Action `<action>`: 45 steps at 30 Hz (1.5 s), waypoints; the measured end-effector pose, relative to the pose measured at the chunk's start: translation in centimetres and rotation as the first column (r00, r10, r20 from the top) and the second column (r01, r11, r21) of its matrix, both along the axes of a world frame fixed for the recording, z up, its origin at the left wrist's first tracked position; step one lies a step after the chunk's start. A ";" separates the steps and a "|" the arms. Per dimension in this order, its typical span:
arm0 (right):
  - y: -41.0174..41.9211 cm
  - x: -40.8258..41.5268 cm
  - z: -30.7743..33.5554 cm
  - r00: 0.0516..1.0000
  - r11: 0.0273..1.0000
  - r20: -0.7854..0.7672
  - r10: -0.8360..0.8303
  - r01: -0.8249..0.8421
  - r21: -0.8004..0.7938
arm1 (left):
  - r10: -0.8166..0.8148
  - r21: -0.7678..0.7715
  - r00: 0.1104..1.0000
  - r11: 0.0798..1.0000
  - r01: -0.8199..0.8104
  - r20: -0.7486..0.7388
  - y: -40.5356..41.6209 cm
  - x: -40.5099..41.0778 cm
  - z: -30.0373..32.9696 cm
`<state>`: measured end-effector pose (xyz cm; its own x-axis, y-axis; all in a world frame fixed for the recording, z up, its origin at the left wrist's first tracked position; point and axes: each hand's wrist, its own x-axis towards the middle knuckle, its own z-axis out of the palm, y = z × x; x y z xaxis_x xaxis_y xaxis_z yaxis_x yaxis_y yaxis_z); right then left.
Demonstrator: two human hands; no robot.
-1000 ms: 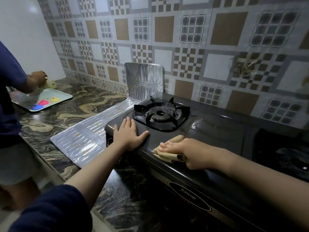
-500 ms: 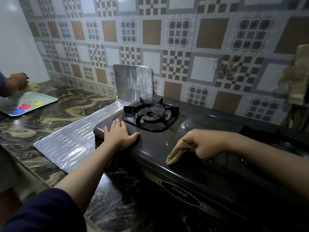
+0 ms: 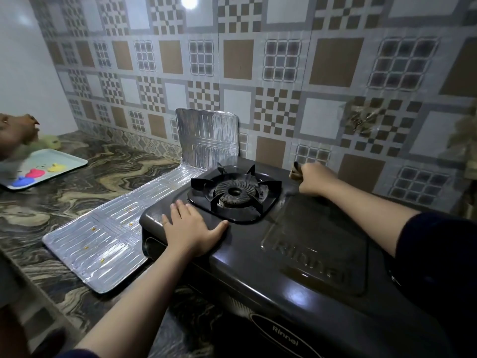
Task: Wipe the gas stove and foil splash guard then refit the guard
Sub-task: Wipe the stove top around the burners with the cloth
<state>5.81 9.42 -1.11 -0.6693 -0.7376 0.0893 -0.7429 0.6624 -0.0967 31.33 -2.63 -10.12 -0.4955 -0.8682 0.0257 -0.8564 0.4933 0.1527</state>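
Observation:
A black gas stove (image 3: 296,259) stands on the marble counter, its left burner grate (image 3: 235,193) in view. My left hand (image 3: 189,229) lies flat with straight fingers on the stove's front left corner. My right hand (image 3: 315,180) is far back on the stove top by the wall, behind the burner, gripping a tan cloth (image 3: 295,171) of which only a small bunched end shows. The foil splash guard (image 3: 103,239) lies flat on the counter left of the stove, with small yellow specks on it. Its end panel (image 3: 209,136) stands upright against the tiled wall.
Another person's hand (image 3: 15,130) works at the far left over a pale tray (image 3: 62,161) holding red, blue and yellow shapes. Patterned tiles (image 3: 284,73) cover the wall behind the stove. The marble counter (image 3: 77,192) stretches between tray and foil.
My right hand has swept the cloth from the stove's front edge to the back by the wall. My left hand has stayed on the front left corner.

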 end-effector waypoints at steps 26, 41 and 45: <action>1.3 4.3 -6.3 0.961 0.997 0.272 0.044 -0.023 -0.077 | -0.040 0.068 0.997 0.997 0.044 -0.059 0.1 0.1 0.5; 3.8 15.7 -6.5 0.940 0.967 0.342 0.002 0.086 -0.240 | -0.081 0.122 0.989 0.988 0.096 -0.122 0.2 0.4 0.9; 4.5 17.7 -6.7 0.927 0.948 0.375 0.003 0.116 -0.295 | -0.097 0.138 0.987 0.984 0.115 -0.129 0.3 0.6 1.0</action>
